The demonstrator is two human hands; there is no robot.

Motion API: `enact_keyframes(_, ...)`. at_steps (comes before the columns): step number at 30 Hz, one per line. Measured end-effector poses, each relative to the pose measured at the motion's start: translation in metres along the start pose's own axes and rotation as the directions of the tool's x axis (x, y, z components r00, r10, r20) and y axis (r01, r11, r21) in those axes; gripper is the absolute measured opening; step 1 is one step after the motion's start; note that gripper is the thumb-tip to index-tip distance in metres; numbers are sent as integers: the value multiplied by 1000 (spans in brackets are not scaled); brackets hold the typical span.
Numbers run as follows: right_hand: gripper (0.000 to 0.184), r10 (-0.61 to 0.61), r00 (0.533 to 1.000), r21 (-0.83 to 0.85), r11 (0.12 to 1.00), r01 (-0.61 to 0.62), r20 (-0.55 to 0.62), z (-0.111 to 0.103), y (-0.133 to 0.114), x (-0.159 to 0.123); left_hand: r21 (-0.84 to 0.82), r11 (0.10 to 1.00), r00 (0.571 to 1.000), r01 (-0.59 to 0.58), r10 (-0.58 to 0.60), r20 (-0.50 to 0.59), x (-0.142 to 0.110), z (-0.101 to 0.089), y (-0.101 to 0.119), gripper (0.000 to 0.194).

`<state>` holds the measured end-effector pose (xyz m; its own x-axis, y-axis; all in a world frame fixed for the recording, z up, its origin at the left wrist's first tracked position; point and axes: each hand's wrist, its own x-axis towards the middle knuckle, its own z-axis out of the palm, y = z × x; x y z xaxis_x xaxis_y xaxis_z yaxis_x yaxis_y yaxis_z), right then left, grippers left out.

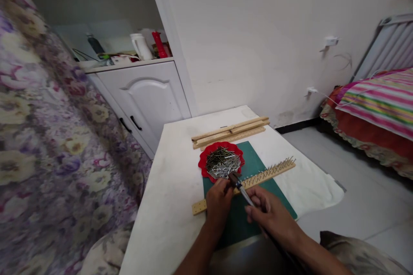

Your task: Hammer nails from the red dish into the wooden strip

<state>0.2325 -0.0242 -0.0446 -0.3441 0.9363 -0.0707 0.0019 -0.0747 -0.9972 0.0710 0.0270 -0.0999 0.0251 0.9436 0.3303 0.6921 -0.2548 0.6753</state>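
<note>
My right hand (266, 208) is wrapped round the handle of a hammer (243, 193). The hammer's dark head is above the wooden strip, close to my left fingertips. My left hand (219, 200) lies over the strip with its fingers pinched together; whatever is between them is hidden. The wooden strip (199, 207) runs slantwise across a green mat (251, 157). Many nails stand upright in rows along its right part, and small holes show at its left end. Just beyond my left hand, a red scalloped dish (201, 164) holds a heap of loose nails (222, 161).
Several wooden strips (230, 131) lie together at the back of the white-covered table (171, 167). A floral curtain (64, 137) hangs at the left, beside a white cabinet (145, 94). At the right stands a bed (383, 103) with a striped cover.
</note>
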Motion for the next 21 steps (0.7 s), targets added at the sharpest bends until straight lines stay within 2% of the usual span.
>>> enact_keyframes(9, 5, -49, 999, -92, 995, 48, -17, 1, 1, -1, 0, 1000, 1000, 19, -19, 10, 0, 1, -1, 12)
enact_keyframes(14, 8, -22, 1000, -16, 1000, 22, -19, -2, 2, -1, -46, 998, 999, -36, 37, 23, -4, -3, 0, 12)
enact_keyframes(17, 10, -17, 999, 15, 1000, 18, -28, -5, 1, -1, -69, 997, 999, -45, 46, 14, -3, -14, -2, 13)
enact_keyframes(21, 12, -25, 999, 34, 999, 27, -49, -7, 0, 0, 24, 998, 996, -65, 66, -52, 13, -41, -11, 18)
